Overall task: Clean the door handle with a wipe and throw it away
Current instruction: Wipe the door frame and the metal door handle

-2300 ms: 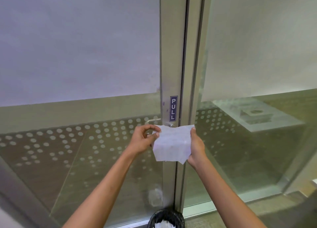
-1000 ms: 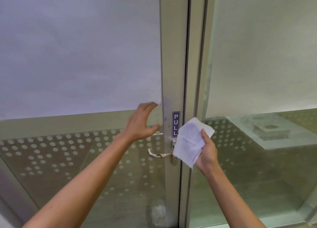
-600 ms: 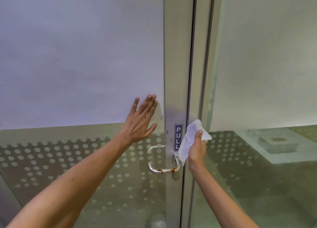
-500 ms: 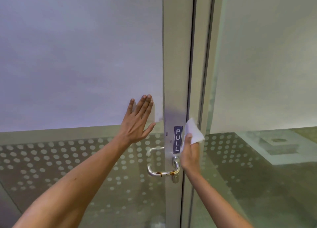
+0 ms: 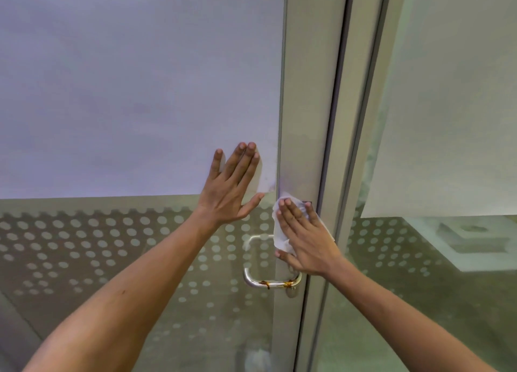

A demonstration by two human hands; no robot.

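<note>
A silver lever door handle (image 5: 265,283) with brown smears juts from the metal door stile (image 5: 305,119), low in the head view. My right hand (image 5: 305,240) lies flat on the stile just above the handle and presses a white wipe (image 5: 279,231) against it, covering the PULL sign. My left hand (image 5: 233,187) rests flat on the frosted glass pane (image 5: 140,91) left of the stile, fingers spread, holding nothing. The wipe shows only around my fingers.
The door's lower glass carries a pattern of white dots (image 5: 84,245). A second glass panel (image 5: 447,119) stands to the right of the door frame. A pale reflection (image 5: 257,357) shows low on the glass.
My right hand moved left from the frame gap onto the stile and flattened the wipe over the PULL sign. My left hand has stayed flat on the glass for the last half second.
</note>
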